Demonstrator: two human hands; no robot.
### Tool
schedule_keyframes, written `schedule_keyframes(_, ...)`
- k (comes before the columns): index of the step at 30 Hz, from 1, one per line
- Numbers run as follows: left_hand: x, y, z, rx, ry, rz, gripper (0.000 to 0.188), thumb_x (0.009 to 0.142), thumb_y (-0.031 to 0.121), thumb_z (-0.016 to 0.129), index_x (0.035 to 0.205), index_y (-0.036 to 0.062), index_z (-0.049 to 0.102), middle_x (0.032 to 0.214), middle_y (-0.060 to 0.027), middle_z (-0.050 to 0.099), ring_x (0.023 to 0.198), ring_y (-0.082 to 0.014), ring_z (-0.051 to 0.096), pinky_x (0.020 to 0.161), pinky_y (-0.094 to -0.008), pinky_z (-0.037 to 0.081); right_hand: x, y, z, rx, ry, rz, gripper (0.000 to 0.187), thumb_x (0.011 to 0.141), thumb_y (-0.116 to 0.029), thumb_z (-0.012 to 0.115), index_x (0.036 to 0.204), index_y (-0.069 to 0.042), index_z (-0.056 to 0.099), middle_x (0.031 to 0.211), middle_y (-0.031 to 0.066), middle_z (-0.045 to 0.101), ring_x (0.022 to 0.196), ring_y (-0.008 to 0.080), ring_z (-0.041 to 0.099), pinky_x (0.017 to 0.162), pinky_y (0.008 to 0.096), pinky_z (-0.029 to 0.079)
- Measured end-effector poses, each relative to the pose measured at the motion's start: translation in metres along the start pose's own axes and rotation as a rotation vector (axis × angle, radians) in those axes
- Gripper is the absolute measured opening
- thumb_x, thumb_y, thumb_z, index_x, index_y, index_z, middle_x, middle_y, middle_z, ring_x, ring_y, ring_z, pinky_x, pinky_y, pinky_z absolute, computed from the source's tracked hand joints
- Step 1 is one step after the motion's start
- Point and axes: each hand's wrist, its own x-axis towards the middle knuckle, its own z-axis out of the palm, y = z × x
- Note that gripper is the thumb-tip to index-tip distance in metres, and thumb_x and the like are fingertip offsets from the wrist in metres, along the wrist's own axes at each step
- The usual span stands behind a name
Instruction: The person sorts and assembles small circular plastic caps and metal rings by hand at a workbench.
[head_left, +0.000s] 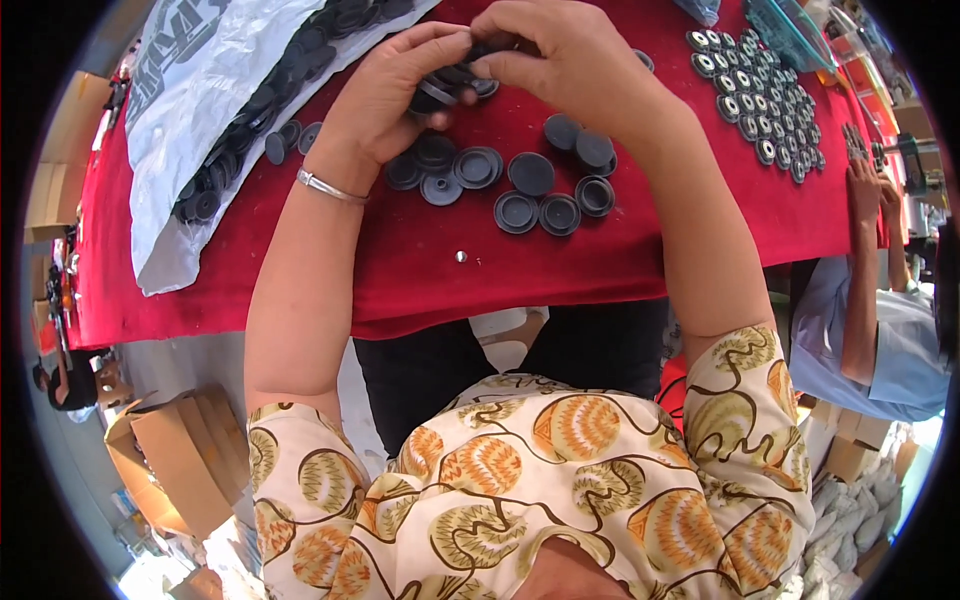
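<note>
Both of my hands meet above the red-covered table at the top of the view. My left hand (385,95) is curled around several round black caps (432,97). The fingertips of my right hand (570,60) pinch at the same little stack, and what exactly they grip is partly hidden by the fingers. Below the hands lie more loose caps: a cluster with a dark grey cap (441,188) beside my left wrist, and another group with a flat-topped cap (531,173) to its right. Some show a ridged, hollow side, others a smooth face.
A white plastic bag (165,215) spills black caps on the left. Rows of small black pieces with pale centres (765,110) lie at the right, near a teal basket (790,35). A small metal piece (461,257) sits near the table's front edge. Another person's hands (868,190) work at far right.
</note>
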Motion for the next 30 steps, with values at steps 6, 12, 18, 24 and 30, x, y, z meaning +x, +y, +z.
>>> schedule_keyframes(6,0.003,0.004,-0.014,-0.084,0.108,0.083,0.029,0.09,0.021,0.059,0.114,0.0046,0.055,0.101,-0.0123,0.063,0.071,-0.0115,0.059,0.041,-0.0153,0.039,-0.022,0.022,-0.014,-0.178,-0.387,0.147,0.029,0.075,-0.023,0.073,0.094,-0.003,0.065,0.076,0.0111,0.063,0.069,0.0221,0.063,0.061,0.0343,0.049)
schedule_keyframes(12,0.005,0.003,-0.019,-0.122,0.134,0.087,0.022,0.089,0.02,0.059,0.104,0.0048,0.059,0.094,-0.0115,0.066,0.069,-0.0122,0.061,0.043,-0.0168,0.042,-0.02,0.006,0.006,-0.474,-0.472,0.215,0.028,0.074,-0.022,0.07,0.094,-0.004,0.064,0.082,0.0139,0.065,0.081,0.0303,0.064,0.071,0.0396,0.05)
schedule_keyframes(18,0.004,0.004,-0.019,-0.114,0.176,0.107,0.021,0.089,0.02,0.059,0.104,0.0051,0.059,0.093,-0.012,0.066,0.069,-0.0121,0.061,0.043,-0.017,0.043,-0.012,0.028,0.008,-0.098,-0.317,0.217,0.016,0.079,-0.006,0.061,0.094,-0.002,0.062,0.073,0.0103,0.061,0.063,0.0181,0.057,0.057,0.031,0.046)
schedule_keyframes(24,0.002,0.003,-0.014,-0.075,0.205,0.13,0.024,0.09,0.02,0.059,0.108,0.004,0.056,0.098,-0.0128,0.064,0.07,-0.013,0.06,0.042,-0.0159,0.041,-0.016,0.039,-0.005,0.002,-0.123,0.213,0.018,0.08,-0.007,0.062,0.097,-0.001,0.062,0.072,0.0067,0.061,0.058,0.0138,0.053,0.055,0.0298,0.045)
schedule_keyframes(30,0.003,0.004,-0.032,-0.109,0.184,0.152,0.024,0.089,0.02,0.059,0.107,0.0047,0.057,0.096,-0.0113,0.065,0.071,-0.0131,0.059,0.042,-0.0161,0.041,-0.046,0.016,-0.023,-0.126,-0.346,0.199,0.021,0.078,-0.013,0.067,0.097,-0.002,0.063,0.073,0.0101,0.063,0.065,0.02,0.06,0.06,0.0322,0.048)
